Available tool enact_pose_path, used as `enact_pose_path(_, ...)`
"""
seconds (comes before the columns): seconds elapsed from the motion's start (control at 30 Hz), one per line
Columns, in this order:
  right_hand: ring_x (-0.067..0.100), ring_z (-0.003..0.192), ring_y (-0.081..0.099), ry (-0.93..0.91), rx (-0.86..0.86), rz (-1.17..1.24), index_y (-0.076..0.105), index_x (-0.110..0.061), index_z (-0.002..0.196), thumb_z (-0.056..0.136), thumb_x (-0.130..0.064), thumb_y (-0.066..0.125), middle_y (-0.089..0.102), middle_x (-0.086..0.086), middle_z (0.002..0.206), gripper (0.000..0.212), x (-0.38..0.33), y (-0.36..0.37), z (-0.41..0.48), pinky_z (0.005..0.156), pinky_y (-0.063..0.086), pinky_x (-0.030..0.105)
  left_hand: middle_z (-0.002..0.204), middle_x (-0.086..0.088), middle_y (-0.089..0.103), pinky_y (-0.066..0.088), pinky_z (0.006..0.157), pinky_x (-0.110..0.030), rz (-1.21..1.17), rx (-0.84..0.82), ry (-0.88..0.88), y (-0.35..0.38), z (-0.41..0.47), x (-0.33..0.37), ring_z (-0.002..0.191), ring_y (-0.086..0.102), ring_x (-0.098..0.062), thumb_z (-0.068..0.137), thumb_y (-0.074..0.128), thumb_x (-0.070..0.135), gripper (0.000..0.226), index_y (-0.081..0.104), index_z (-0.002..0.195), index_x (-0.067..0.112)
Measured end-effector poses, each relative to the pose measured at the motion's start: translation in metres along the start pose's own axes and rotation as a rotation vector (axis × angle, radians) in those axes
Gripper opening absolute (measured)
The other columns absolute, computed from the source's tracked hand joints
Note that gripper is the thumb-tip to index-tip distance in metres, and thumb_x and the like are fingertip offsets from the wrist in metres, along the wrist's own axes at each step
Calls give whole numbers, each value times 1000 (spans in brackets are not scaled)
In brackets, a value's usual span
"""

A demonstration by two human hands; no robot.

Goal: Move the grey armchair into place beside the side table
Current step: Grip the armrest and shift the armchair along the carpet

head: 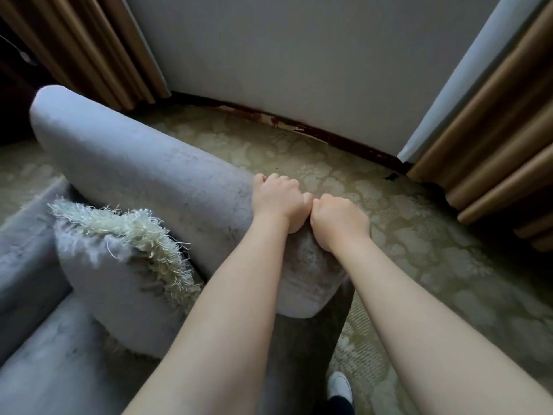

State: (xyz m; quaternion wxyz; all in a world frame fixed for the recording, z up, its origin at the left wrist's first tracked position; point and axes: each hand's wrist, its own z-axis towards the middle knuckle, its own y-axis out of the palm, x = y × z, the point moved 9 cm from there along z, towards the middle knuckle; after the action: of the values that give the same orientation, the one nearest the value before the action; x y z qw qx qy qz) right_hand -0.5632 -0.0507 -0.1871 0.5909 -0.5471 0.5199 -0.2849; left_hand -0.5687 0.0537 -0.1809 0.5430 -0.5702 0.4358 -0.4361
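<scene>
Here both hands (281, 199) (338, 220) grip armchair (143, 172) arm, fingers hidden underneath

grey armchair (125, 163), cream-fringed cushion (119, 259), patterned beige carpet (419, 235)

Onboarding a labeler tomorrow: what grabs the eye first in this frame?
Two bare forearms run up from the bottom edge, the left hand and right hand clenched side by side on the near end of the grey armchair's armrest. Left of them, a shaggy-fringed cushion leans on the seat. Behind, a white wall stands between tan curtains.
</scene>
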Motion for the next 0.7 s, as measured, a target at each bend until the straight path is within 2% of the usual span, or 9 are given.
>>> enact_pose_path(0.17, 34, 91, 59, 45, 108, -18, 60, -12, 92, 93, -37, 25, 64, 13, 99, 43, 3, -3, 15, 66, 33, 35, 90, -4, 66, 26, 84, -39, -71, 72, -16, -1, 15, -5, 92, 52, -21, 80, 30, 39, 32, 52, 68, 19)
enact_pose_path(0.27, 35, 85, 59, 78, 183, -47, 61, -14, 86, 92, -39, 28, 64, 12, 93, 42, 10, -3, 15, 64, 31, 35, 81, -2, 66, 24, 83, -39, -125, 108, -13, 3, 18, -4, 87, 52, -21, 73, 24, 41, 33, 45, 61, 20)
enact_pose_path(0.47, 36, 87, 59, 85, 195, -77, 62, -13, 89, 92, -41, 27, 65, 12, 94, 45, 13, 0, 23, 65, 30, 34, 75, 1, 63, 20, 81, -36, -173, 188, 6, 1, 24, -2, 84, 50, -20, 72, 19, 42, 33, 39, 56, 20)
enact_pose_path(0.6, 35, 87, 60, 75, 206, -52, 59, -13, 92, 93, -42, 26, 64, 12, 94, 44, 13, -2, 25, 65, 30, 35, 75, 4, 62, 18, 81, -36, -174, 172, 20, 1, 26, 0, 80, 45, -17, 75, 25, 42, 31, 37, 55, 21)
enact_pose_path(0.7, 34, 82, 60, 56, 205, -36, 63, -13, 86, 93, -41, 26, 65, 12, 89, 47, 10, -5, 27, 63, 31, 33, 74, 4, 61, 17, 78, -35, -159, 166, 33, 1, 27, 1, 76, 38, -14, 79, 28, 43, 33, 35, 53, 22)
